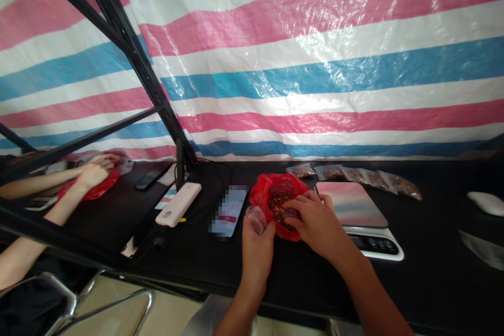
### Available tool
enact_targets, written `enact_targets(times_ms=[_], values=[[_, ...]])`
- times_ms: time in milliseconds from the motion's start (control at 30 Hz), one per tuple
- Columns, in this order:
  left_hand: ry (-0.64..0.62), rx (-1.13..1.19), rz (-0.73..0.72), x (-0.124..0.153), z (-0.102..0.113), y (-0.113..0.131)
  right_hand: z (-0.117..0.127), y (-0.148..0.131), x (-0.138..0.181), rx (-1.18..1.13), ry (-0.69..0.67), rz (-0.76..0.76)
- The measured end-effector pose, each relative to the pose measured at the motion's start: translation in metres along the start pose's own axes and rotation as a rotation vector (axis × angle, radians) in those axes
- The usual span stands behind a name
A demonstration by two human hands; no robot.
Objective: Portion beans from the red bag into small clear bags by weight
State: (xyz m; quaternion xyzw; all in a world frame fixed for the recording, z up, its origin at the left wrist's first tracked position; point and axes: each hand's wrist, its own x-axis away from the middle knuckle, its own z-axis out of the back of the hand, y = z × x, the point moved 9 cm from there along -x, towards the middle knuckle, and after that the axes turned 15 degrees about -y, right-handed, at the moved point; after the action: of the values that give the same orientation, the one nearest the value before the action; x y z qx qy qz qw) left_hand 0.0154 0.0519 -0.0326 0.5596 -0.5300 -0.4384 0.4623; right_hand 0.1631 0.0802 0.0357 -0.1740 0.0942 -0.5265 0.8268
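Observation:
A crumpled red plastic bag (262, 194) stands with its mouth spread on the black table, holding many small reddish-brown pieces (277, 203) whose kind I cannot make out. My left hand (255, 252) is at the bag's near left side, its thumb and fingers closed on a small clear plastic bag (256, 219). Reaching in from the right, my right hand (317, 223) has its fingers curled down among the brown pieces; its fingertips are partly hidden. Just beyond that hand is a digital kitchen scale (354, 205) with a shiny top plate, partly covered by my wrist.
Several filled clear bags (366, 177) lie along the back. Left of the red bag are a phone (229, 212) and a white power bank (179, 205). A white mouse (486, 202) and a clear bag (482, 249) lie right. Another person's hands (94, 170) work beyond a black metal frame (136, 58).

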Motion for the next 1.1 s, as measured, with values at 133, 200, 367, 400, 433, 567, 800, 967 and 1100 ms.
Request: enact_targets(times_ms=[133, 200, 367, 400, 433, 567, 800, 967, 1100], values=[[0.003, 0.039, -0.008, -0.004, 0.0, 0.001, -0.003, -0.002, 0.0, 0.022, -0.013, -0.006], [0.022, 0.03, -0.013, -0.006, 0.003, 0.001, -0.003, -0.001, 0.0, 0.038, -0.008, -0.026], [0.014, -0.015, 0.028, -0.011, 0.007, -0.002, -0.005, 0.0, -0.002, 0.078, 0.037, -0.084], [0.002, -0.018, 0.037, -0.012, 0.007, -0.001, -0.006, 0.0, -0.003, 0.083, 0.047, -0.088], [-0.015, -0.008, 0.041, -0.013, 0.006, 0.001, -0.007, 0.0, -0.004, 0.082, 0.06, -0.091], [-0.075, 0.091, 0.053, -0.016, 0.001, 0.007, -0.011, 0.0, -0.009, 0.006, 0.1, -0.056], [-0.096, 0.22, 0.031, -0.02, 0.0, 0.005, -0.015, 0.007, -0.012, -0.118, 0.08, -0.04], [-0.097, 0.065, -0.084, -0.016, 0.005, 0.02, -0.008, 0.02, -0.012, -0.244, 0.092, -0.095], [-0.08, -0.147, -0.139, -0.014, 0.011, 0.032, 0.004, 0.026, -0.009, -0.438, 0.128, -0.021]])
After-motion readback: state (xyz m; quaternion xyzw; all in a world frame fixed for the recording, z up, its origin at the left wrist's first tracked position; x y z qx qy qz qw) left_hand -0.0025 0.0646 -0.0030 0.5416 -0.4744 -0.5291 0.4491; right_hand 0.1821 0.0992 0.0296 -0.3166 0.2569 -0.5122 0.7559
